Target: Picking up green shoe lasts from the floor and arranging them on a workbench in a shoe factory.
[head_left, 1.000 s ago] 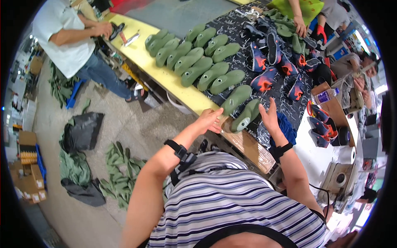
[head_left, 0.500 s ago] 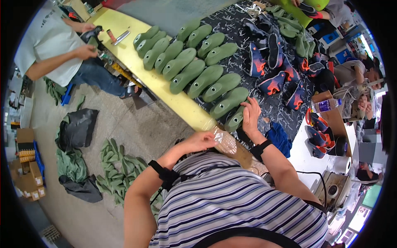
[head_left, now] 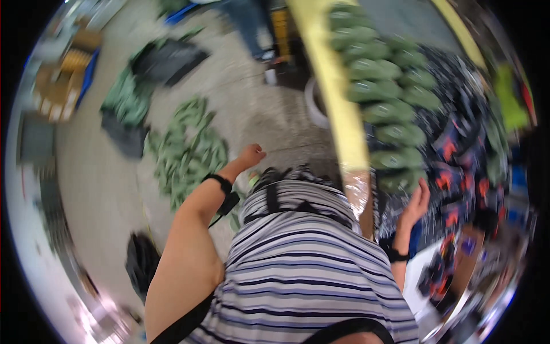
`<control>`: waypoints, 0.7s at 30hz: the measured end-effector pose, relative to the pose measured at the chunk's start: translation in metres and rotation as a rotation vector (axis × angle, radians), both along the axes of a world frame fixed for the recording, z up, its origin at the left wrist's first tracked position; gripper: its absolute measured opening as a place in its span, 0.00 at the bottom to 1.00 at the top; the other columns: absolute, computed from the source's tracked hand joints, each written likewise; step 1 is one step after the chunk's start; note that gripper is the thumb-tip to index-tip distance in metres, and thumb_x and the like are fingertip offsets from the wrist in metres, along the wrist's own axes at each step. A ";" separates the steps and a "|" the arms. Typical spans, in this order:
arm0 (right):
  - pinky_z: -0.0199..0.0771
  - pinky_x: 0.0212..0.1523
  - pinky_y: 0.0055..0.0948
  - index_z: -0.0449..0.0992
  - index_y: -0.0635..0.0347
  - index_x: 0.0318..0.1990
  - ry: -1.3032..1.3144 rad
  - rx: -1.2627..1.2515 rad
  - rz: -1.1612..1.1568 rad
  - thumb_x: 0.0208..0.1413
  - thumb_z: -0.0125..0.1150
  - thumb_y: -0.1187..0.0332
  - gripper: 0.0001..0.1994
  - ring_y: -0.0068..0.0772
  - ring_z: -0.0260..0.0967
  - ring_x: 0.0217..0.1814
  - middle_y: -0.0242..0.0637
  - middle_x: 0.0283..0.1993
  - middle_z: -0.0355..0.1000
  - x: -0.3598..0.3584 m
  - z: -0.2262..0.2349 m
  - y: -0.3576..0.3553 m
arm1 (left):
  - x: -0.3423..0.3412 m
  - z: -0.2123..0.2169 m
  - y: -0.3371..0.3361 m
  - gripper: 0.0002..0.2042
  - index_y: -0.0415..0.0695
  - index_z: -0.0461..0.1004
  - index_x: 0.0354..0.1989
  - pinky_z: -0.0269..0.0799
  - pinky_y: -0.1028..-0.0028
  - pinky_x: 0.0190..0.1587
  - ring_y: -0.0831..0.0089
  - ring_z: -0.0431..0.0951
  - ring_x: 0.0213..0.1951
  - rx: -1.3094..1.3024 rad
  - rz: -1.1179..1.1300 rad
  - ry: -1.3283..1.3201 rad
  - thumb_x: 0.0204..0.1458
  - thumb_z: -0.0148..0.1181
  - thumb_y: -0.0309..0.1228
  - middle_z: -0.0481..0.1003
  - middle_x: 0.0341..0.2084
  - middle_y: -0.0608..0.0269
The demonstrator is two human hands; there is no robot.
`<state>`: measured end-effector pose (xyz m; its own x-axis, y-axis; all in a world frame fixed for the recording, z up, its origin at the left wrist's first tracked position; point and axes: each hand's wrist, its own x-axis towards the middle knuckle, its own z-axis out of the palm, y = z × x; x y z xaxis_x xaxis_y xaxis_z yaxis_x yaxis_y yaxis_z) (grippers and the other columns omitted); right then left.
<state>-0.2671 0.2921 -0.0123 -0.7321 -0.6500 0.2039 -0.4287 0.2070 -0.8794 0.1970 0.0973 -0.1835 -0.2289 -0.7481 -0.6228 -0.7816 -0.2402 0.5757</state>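
Grey concrete floor [head_left: 103, 189] fills the left half of your view, blurred with motion. On it lie a loose heap of green shoe pieces [head_left: 192, 152], a dark bag [head_left: 169, 57] farther off, another dark bundle [head_left: 140, 261] near your elbow, and a stack of brown boxes [head_left: 60, 86] at the far left edge.

Right of you runs a long workbench with a yellow edge strip [head_left: 338, 97]. Its top is covered in a dark patterned sheet [head_left: 452, 109]. Green shoe lasts [head_left: 381, 92] lie on it in two rough rows, packed side by side, reaching from the far end down to your right hand. Beyond them, dark shoe uppers with orange-red patches [head_left: 455, 172] are scattered over the sheet.

Your left hand [head_left: 250, 155] is out over the floor, away from the bench, curled into a loose fist; nothing can be seen in it. A black wrist strap [head_left: 220, 183] sits on that arm.

Your right hand [head_left: 417, 200] is at the bench's near end, fingers spread open, just beside the nearest green last [head_left: 401, 179]; whether it touches it you cannot tell through the blur. A black band [head_left: 395, 255] is on that wrist. Your striped shirt [head_left: 309, 269] fills the lower centre.
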 end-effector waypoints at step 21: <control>0.69 0.39 0.20 0.71 0.67 0.45 -0.350 0.737 1.173 0.60 0.49 0.71 0.10 0.21 0.70 0.38 0.35 0.35 0.74 0.393 -0.042 -0.198 | 0.291 -0.062 0.405 0.08 0.39 0.73 0.33 0.71 0.71 0.19 0.68 0.74 0.19 0.748 1.279 0.023 0.52 0.51 0.31 0.73 0.20 0.59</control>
